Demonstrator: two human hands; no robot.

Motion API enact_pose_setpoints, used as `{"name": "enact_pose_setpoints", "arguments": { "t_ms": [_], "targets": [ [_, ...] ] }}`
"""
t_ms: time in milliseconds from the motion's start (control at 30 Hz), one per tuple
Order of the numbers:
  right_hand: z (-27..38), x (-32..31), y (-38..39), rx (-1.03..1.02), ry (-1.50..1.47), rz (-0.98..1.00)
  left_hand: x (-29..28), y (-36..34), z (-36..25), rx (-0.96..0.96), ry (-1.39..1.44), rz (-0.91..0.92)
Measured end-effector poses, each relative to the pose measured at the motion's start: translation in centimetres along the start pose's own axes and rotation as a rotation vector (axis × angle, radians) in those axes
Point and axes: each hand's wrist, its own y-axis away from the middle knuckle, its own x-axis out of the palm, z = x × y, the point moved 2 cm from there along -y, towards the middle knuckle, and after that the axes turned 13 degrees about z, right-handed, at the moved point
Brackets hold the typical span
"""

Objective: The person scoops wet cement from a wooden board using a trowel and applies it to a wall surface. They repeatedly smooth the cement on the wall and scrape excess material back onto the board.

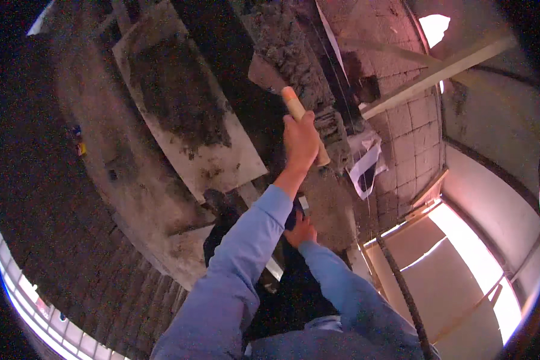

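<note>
My left hand is closed round the pale wooden handle of a trowel. The trowel's broad blade points away from me, at the edge of a rough strip of grey mortar. Nearer my body, my right hand has its fingers curled at a dark object with a small pale piece beside it. What that hand holds is too dark to make out. Left of the trowel lies a long pale board, its middle smeared with dark, wet-looking mortar.
A crumpled white and dark sheet hangs right of the mortar strip. Beyond it stands a block wall, with a wooden beam slanting across. Brown ground runs along the left. A dark rod rises near my right arm.
</note>
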Motion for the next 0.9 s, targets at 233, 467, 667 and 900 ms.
{"name": "enact_pose_setpoints", "arguments": {
  "t_ms": [233, 467, 667, 900],
  "targets": [
    [1.0, -0.8, 1.4, 0.003, -0.052, 0.051, -1.8, -8.3, -7.6, 0.158, 0.148, -0.139],
    [0.2, -0.8, 1.1, 0.016, -0.029, 0.042, -1.8, -10.8, -7.8, 0.195, -0.161, -0.203],
    [0.9, -1.4, 1.4, 0.009, -0.053, 0.093, -2.5, -16.1, -6.1, 0.226, -0.585, -0.198],
    [0.5, -0.5, 0.3, 0.003, -0.068, 0.085, -5.0, -17.1, -12.1, 0.204, -1.237, 0.004]
  ]
}}
